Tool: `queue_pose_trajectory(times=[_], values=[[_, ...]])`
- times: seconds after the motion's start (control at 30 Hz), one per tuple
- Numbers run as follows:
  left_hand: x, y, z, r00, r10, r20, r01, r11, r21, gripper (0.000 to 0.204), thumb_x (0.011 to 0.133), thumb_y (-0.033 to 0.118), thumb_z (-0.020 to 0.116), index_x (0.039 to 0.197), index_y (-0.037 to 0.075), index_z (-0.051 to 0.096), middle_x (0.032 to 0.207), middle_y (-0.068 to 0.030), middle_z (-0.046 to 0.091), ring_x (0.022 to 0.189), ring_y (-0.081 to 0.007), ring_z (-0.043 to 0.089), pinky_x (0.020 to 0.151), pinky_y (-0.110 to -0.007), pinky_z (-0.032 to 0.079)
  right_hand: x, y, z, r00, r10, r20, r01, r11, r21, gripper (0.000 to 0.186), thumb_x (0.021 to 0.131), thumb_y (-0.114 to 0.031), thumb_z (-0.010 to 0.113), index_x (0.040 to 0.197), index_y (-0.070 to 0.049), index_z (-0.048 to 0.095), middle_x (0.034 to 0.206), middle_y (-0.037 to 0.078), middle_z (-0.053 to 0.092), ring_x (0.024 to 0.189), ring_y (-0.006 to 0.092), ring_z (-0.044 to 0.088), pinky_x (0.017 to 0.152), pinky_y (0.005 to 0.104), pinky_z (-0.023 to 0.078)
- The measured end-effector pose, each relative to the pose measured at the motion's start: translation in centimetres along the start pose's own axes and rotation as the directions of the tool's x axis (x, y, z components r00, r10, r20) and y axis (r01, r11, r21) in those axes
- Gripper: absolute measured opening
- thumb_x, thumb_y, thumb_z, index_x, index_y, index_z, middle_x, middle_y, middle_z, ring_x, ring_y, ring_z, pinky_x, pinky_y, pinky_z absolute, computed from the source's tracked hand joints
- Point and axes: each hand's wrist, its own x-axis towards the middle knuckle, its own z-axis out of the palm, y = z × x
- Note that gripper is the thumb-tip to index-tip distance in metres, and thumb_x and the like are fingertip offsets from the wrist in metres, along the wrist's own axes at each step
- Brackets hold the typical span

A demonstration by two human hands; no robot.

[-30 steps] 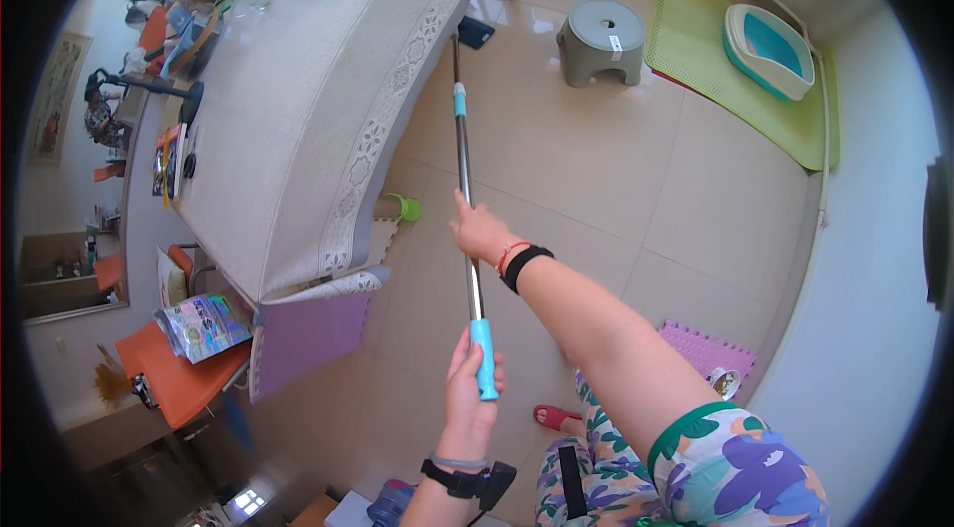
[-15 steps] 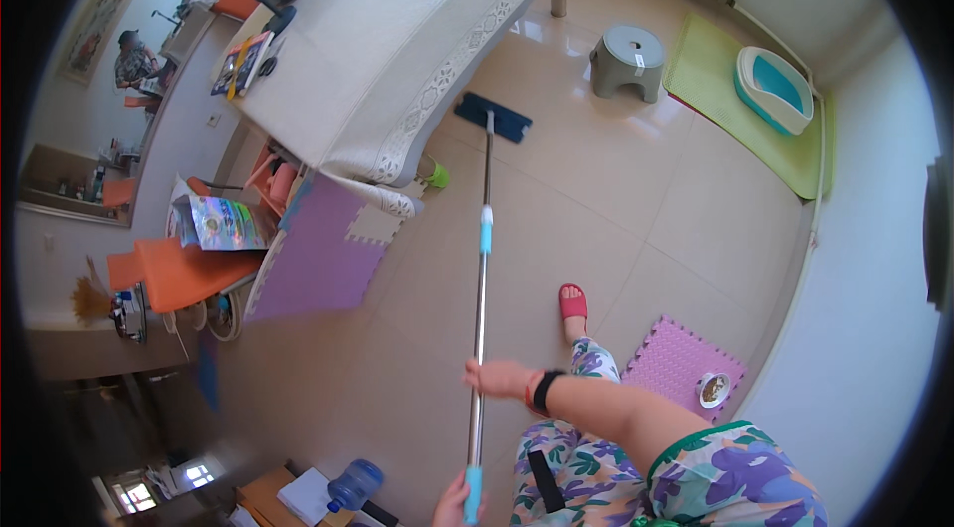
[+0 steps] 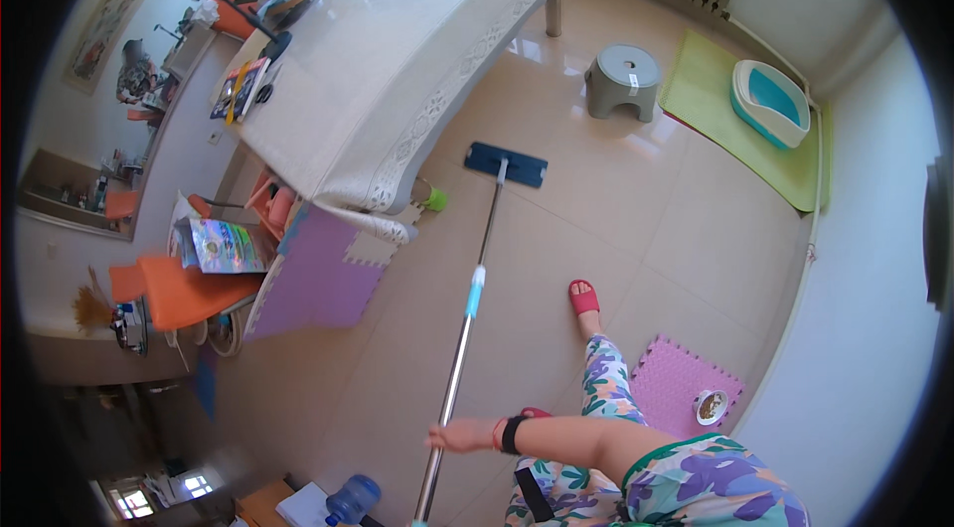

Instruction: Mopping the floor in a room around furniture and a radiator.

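My right hand [image 3: 460, 436], with a black band at the wrist, is closed around the silver pole of a flat mop [image 3: 458, 358]. Light blue sleeves mark the pole at its middle and at the lower edge of the picture. At the far end, the dark blue rectangular mop head [image 3: 507, 164] lies flat on the tiled floor [image 3: 556, 229], to the right of the table's hanging cloth. My left hand is out of the picture, below the lower edge.
A grey stool [image 3: 623, 80] stands beyond the mop head. Right of it, a blue-and-white tray [image 3: 743, 110] rests on a green mat [image 3: 696, 80]. Nearer lie a pink foam mat [image 3: 666, 378] and a bowl [image 3: 711, 408]. The cloth-covered table [image 3: 397, 60] and an orange chair [image 3: 194, 291] stand left.
The mop head has come nearer and slightly right. My right hand has drawn back down and left with the pole. My left hand has dropped out of the picture.
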Motion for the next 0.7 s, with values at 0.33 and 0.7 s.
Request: queue_pose_trajectory(times=[0.33,0.7], values=[[13.9,25.0,25.0,0.939,0.282,0.195,-0.263,0.957,-0.121,0.032,0.092,0.021,0.053,0.12,0.007,0.047,0.066,-0.0067,0.055,0.045,-0.0119,0.05,0.036,-0.024,0.038,-2.5,7.8,-32.1,0.469,0.22,-0.855,0.157,0.933,0.325,0.057,0.092,-0.024,0.036,0.142,-0.005,0.019,0.085,0.025,0.059,0.072,0.032,0.06,0.065,0.0397,0.049],[21.2,32.1,27.2,0.937,0.205,0.283,-0.031,0.856,-0.516,0.035,0.089,0.019,0.057,0.122,0.013,0.047,0.072,-0.0084,0.054,0.049,-0.0124,0.049,0.04,-0.021,0.037,1.4,8.3,-43.9,0.585,0.305,-0.751,0.138,0.876,0.463,0.044,0.09,-0.021,0.035,0.133,-0.011,0.035,0.072,0.01,0.054,0.06,0.0218,0.057,0.06,0.0334,0.051]])
